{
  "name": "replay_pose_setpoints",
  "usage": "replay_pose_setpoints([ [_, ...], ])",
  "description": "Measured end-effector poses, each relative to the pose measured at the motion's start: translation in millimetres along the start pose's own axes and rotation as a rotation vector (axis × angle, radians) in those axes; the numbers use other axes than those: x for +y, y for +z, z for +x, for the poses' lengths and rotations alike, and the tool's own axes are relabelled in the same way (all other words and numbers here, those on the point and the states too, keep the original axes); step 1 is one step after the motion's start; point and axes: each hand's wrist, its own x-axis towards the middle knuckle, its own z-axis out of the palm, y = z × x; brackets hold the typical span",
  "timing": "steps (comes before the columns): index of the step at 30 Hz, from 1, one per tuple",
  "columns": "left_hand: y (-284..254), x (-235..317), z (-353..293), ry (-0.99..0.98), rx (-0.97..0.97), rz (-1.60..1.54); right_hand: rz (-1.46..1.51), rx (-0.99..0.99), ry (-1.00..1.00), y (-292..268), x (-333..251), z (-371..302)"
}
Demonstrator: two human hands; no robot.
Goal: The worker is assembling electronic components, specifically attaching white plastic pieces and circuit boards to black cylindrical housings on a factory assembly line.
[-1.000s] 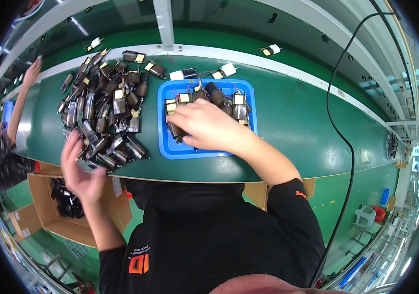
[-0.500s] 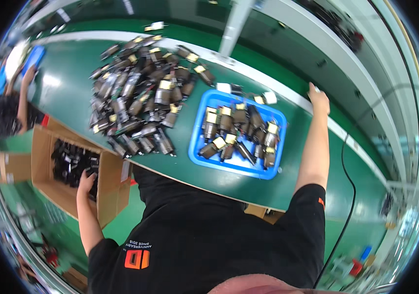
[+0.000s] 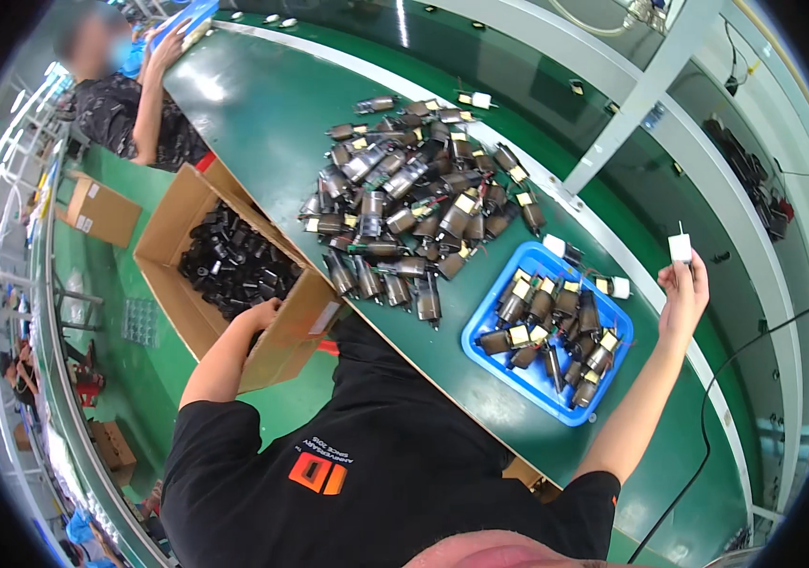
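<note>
My right hand (image 3: pixel 684 301) is raised at the right, over the table's far side. Its fingers grip a small white block-shaped part (image 3: pixel 679 248) with a thin pin pointing up. At the left my left hand (image 3: pixel 261 314) reaches into a cardboard box (image 3: pixel 168 284), by the wall nearest me. Small black plastic parts (image 3: pixel 234 260) fill the bottom of that box, and the fingers are hidden there. A blue tray (image 3: pixel 509 379) holds several dark cylindrical parts (image 3: pixel 565 303) with pale yellow labels. Left of the tray lies a large heap of similar cylinders (image 3: pixel 404 180).
The green table (image 3: pixel 253 104) slopes across the view. White-ended parts (image 3: pixel 556 246) lie beside the tray. A metal post (image 3: pixel 627 109) rises behind the far edge, and a black cable (image 3: pixel 707 417) hangs at right. Another person (image 3: pixel 130 114) holds a blue tray (image 3: pixel 187 21) at far left.
The view has turned, so the table and box appear shifted and tilted. My right hand now holds the white part upright in plain sight. My left hand remains in the box, nearer its close wall.
</note>
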Motion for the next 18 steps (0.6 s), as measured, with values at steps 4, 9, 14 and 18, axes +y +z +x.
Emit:
replay_pose_setpoints([
  [4, 16, -30, -1, -0.119, 0.000, -0.292, 0.208, -0.105, -0.014, 33, -22, -33],
  [9, -38, 117, -33, -0.317, -0.058, 0.226, 0.255, -0.219, -0.063, 52, -58, -77],
  [14, -69, 139, -65, -0.327, -0.443, 0.330, 0.360, -0.224, -0.083, 57, -58, -84],
  [18, -83, 168, -79, -0.434, -0.478, 0.200, 0.296, -0.231, -0.063, 64, -60, -86],
])
